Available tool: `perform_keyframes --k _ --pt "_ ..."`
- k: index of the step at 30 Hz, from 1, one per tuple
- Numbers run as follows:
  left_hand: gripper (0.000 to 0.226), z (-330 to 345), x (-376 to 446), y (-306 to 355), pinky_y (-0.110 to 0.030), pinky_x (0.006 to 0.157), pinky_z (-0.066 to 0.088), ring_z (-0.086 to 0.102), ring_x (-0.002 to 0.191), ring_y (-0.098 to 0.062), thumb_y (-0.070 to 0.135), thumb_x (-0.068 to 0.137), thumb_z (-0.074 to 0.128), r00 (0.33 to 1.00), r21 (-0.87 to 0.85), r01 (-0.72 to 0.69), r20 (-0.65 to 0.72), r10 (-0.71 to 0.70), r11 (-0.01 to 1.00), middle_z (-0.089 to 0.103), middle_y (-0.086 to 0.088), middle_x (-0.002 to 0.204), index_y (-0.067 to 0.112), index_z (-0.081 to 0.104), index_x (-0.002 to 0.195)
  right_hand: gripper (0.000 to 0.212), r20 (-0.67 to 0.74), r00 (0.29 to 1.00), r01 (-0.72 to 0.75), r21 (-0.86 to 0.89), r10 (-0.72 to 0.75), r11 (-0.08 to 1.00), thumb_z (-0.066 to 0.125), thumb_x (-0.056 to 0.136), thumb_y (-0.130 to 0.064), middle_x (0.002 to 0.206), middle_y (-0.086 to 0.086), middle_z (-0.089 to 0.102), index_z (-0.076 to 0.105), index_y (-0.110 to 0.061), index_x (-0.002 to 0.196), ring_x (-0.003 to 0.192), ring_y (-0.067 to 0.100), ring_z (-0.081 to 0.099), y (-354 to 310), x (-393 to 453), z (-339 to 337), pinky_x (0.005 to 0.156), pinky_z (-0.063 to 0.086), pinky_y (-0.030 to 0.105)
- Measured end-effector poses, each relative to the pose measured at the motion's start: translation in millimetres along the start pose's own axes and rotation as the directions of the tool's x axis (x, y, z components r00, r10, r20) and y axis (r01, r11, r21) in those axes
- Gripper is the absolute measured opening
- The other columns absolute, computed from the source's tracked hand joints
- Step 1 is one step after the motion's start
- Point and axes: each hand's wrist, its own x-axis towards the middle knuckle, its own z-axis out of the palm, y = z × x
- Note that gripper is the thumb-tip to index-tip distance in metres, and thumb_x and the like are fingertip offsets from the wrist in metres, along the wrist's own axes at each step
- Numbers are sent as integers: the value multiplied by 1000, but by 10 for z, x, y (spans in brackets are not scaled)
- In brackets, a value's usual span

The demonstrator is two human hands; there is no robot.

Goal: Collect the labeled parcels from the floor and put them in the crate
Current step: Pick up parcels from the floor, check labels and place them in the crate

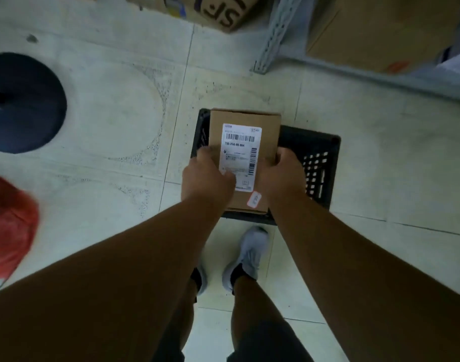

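Overhead — parcel [246, 126] above black crate [315, 158]

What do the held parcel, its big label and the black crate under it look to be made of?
Parcel: brown cardboard, matte, with folded edges showing. Label: white paper sticker printed with barcodes, probably slightly glossy. Crate: black, likely moulded plastic, judging by its regular slotted walls. Left hand and right hand grip the parcel's sides.
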Motion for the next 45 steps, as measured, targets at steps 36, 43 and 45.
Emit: perform_keyframes --k 36,43,45 --pt "61 1102 1083 -708 -40 93 48 47 122 -37 28 93 58 941 531 58 255 -224 845 33 -18 142 27 33 149 40 357 929 239 -365 -102 900 61 92 -20 132 13 52 54 -17 131 120 28 52 894 1002 1494 91 49 30" --pt "49 180 121 369 -37 82 45 54 115 -30 11 87 50 973 256 -229 75 217 939 54 -10 131 21 49 136 41 64 955 294 -101 -289 950 55 94 -17 137 11 47 54 -15 135 121 23 50 140 203 88 96 41 32" --pt "47 -203 -223 776 -34 77 42 57 109 -27 10 87 45 947 206 -317 13 321 926 58 -7 124 20 52 132 41 -2 947 322 -46 -323 946 56 94 -19 136 9 47 54 -16 135 115 19 52 -163 -82 -399 91 41 28"
